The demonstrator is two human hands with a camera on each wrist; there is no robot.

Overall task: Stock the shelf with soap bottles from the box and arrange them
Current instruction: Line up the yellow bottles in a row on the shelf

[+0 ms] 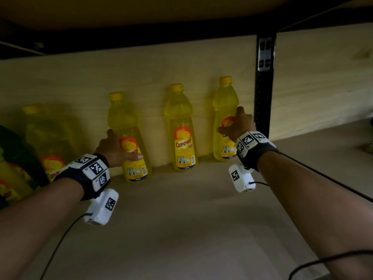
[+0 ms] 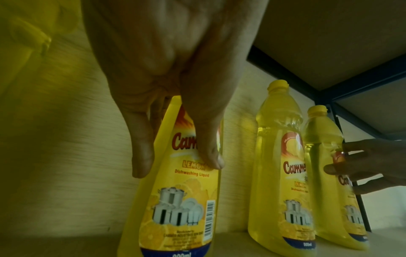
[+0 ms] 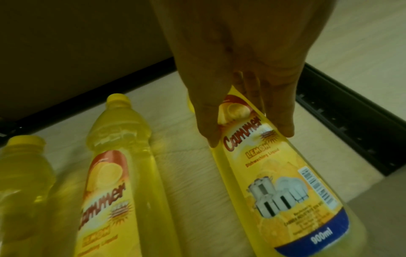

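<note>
Three yellow soap bottles upright in a row on the wooden shelf (image 1: 181, 229), against the pale back panel (image 1: 80, 77), all labels facing out.

Left hand (image 1: 116, 150) at 9 o'clock of the head view, wrapped round the left bottle (image 1: 129, 138) at label height: thumb (image 2: 206, 139) laid across the front of the label, a finger (image 2: 140, 147) down the bottle's far side, so clamped on the bottle. Bottle base on the shelf board, leaning slightly or not: cannot tell.

Middle bottle (image 1: 181, 128) at 12 o'clock, free-standing, touched by neither hand, apart from both neighbours.

Right hand (image 1: 240, 126) at 2 o'clock, gripping the right bottle (image 1: 224, 110) just above its label; in the right wrist view thumb (image 3: 211, 121) and fingers (image 3: 283, 118) pressed on opposite sides of the bottle's waist, clamped on it. This bottle close beside the black metal upright (image 1: 264, 98) of the rack.

Further yellow bottles (image 1: 48, 142) at 8 to 9 o'clock, blurred, left of the held row; exact count unclear.

Upper shelf board (image 1: 161, 9) overhead at 12 o'clock, dark. White wrist cameras with black-and-white markers strapped on both forearms, cables trailing toward 6 o'clock.
</note>
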